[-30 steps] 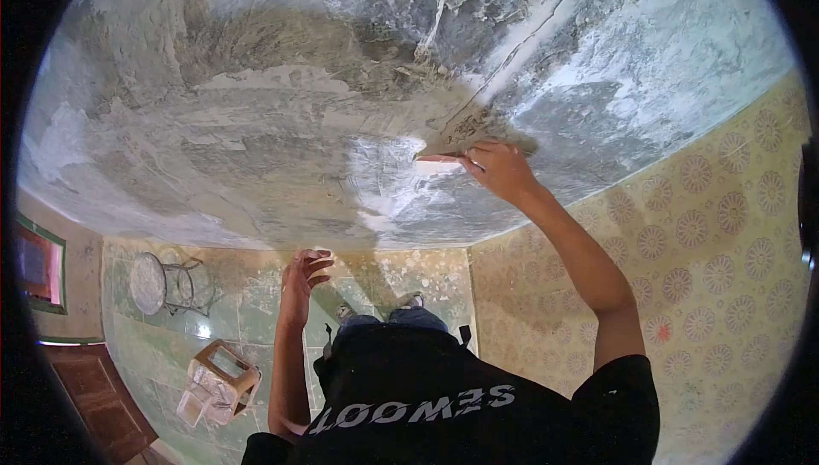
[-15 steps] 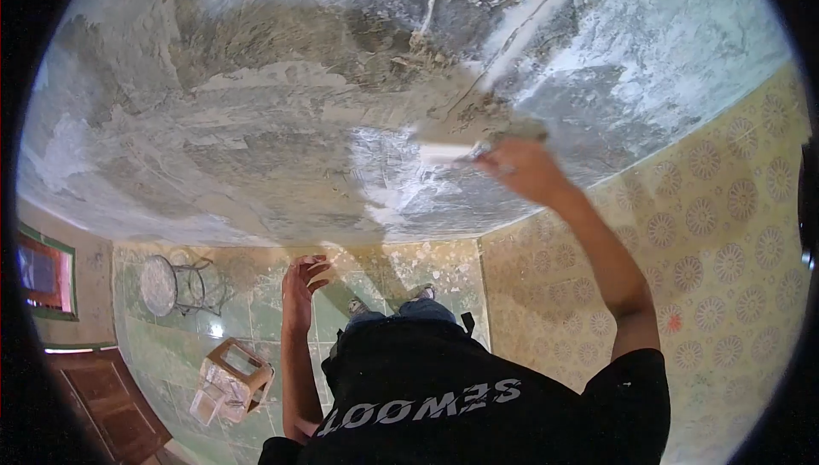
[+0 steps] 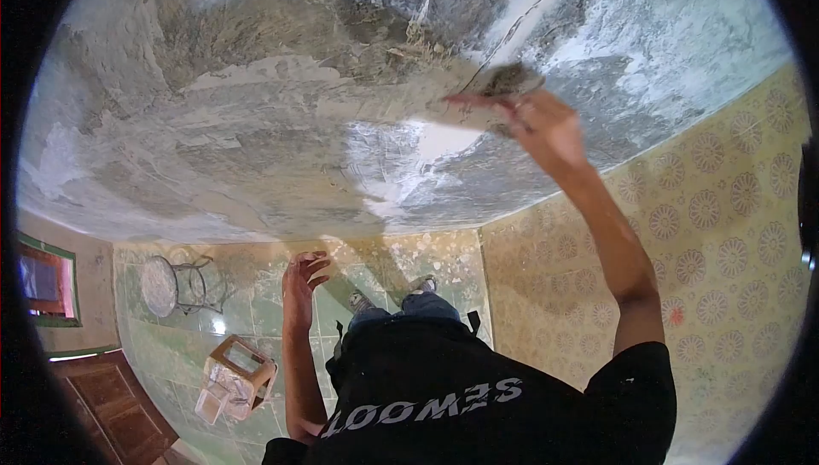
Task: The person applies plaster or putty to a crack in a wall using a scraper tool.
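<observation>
My right hand [image 3: 550, 124] is closed on a flat scraper-like tool [image 3: 478, 101] with a reddish edge, blurred by motion, held against or close to the rough grey wall [image 3: 256, 124]. Wet-looking plaster and a dark crack [image 3: 529, 17] lie around and above the tool. A bright smooth patch [image 3: 444, 141] shows just below it. My left hand [image 3: 305, 281] hangs low in front of the wall with its fingers apart and slightly curled, holding nothing.
A round stool [image 3: 160, 286] and a wooden box-like stool [image 3: 237, 371] stand on the green tiled floor [image 3: 188, 363] at the left. A patterned yellow wall [image 3: 708, 226] runs along the right. A brown door [image 3: 115, 405] is at the lower left.
My right hand has moved up and slightly right with the tool, which now shows its reddish edge instead of a pale face. My left hand has barely moved.
</observation>
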Demonstrator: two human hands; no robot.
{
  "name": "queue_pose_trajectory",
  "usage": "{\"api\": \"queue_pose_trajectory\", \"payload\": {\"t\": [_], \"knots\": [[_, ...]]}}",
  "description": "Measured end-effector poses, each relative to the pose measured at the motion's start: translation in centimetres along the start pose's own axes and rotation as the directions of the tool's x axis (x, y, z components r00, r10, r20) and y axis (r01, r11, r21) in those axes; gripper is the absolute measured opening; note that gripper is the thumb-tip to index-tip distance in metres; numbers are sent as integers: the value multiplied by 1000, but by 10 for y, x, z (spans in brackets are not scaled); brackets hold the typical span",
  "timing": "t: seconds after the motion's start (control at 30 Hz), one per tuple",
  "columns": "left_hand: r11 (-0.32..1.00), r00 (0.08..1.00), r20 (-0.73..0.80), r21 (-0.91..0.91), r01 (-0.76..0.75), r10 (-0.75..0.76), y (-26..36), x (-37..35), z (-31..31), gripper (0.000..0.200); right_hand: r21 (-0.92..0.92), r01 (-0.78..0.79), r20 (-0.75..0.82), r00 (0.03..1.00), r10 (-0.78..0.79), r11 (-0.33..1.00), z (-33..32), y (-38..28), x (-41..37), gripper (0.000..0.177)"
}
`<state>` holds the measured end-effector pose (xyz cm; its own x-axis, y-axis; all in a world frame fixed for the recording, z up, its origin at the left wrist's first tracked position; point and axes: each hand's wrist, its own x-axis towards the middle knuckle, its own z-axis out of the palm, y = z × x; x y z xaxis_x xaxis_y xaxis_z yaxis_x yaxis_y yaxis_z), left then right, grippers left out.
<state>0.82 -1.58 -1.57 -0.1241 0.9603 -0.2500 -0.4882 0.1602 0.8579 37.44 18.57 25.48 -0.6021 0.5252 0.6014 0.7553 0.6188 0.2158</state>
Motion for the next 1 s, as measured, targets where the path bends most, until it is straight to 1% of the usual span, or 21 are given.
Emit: {"api": "queue_pose_trajectory", "payload": {"t": [0.03, 0.1, 0.13, 0.17, 0.23, 0.3, 0.33, 0.4, 0.43, 0.5, 0.53, 0.6, 0.67, 0.7, 0.77, 0.8, 0.87, 0.9, 0.93, 0.97, 1.0], "knots": [[1000, 1000, 14, 4, 2, -2, -1, 0, 1, 43, 4, -3, 4, 1000, 3, 1000, -16, -2, 8, 13], [1000, 999, 33, 14, 2, -3, 0, 1, 2, 43, 121, -18, -110, 993, 31, 993, -45, -5, 23, 14], [1000, 999, 40, 21, 4, -5, 0, 1, 4, 43, 135, -86, -23, 996, 90, 987, -56, -5, 22, 16], [1000, 999, 47, 27, 6, -7, 1, 2, 6, 44, 133, -89, -27, 995, 94, 987, -53, -8, 17, 16], [1000, 999, 45, 26, 10, -11, 0, 5, 6, 44, 270, -46, 220, 975, -15, 962, -27, -12, -3, 19], [1000, 999, 44, 23, 12, -13, 2, 9, 7, 44, 169, 19, 391, 916, -84, 985, 22, -11, -47, 18], [999, 999, 45, 28, 17, -18, 3, 10, 8, 44, 165, 17, 390, 917, -82, 986, 40, -7, -58, 18], [999, 999, 48, 31, 19, -21, 4, 11, 9, 45, 38, 142, 408, 901, -145, 989, 58, -3, -61, 14], [999, 998, 52, 34, 18, -20, 5, 11, 8, 45, 38, 142, 404, 903, -145, 989, 57, 0, -56, 14], [999, 998, 59, 42, 11, -14, 6, 11, 4, 45, -66, 116, 367, 926, -84, 991, 47, 7, -37, 14], [999, 999, 44, 32, 4, -6, 5, 11, 2, 45, -71, 113, 363, 928, -80, 991, 38, 8, -25, 14], [1000, 999, 38, 20, 0, -1, 2, 13, -1, 45, -139, 54, 398, 917, 6, 989, 15, 8, 2, 12], [1000, 999, 33, 12, -15, 14, -1, 13, -3, 45, -72, -42, 267, 962, 60, 997, -18, 9, 28, 8], [1000, 999, 34, 12, -13, 12, -1, 14, -2, 45, -72, -44, 269, 961, 62, 996, -36, 8, 42, 8], [1000, 999, 50, 13, 8, -9, 0, 15, 0, 45, 85, 67, 28, 997, -69, 994, -69, 9, 64, 8], [1000, 999, 48, 14, 8, -8, 0, 15, 1, 45, 88, 67, 27, 997, -70, 994, -80, 9, 67, 8], [1000, 997, 76, 1, -11, 10, 0, 16, 4, 45, 175, 20, 123, 992, -42, 984, -97, 8, 67, 13], [1000, 997, 80, 2, -15, 14, 1, 17, 5, 45, 171, 21, 119, 992, -42, 985, -92, 0, 61, 13], [1000, 998, 69, 1, -5, 5, 1, 18, 7, 46, 159, -89, 362, 932, 26, 983, -76, -12, 51, 15], [1000, 998, 58, -1, 5, -5, 2, 19, 7, 46, 120, -194, 582, 809, 89, 974, -57, -18, 35, 18], [1000, 998, 61, -4, 1, 0, 1, 20, 7, 46, 78, -31, 549, 836, -17, 996, -12, -10, 3, 19]]}}
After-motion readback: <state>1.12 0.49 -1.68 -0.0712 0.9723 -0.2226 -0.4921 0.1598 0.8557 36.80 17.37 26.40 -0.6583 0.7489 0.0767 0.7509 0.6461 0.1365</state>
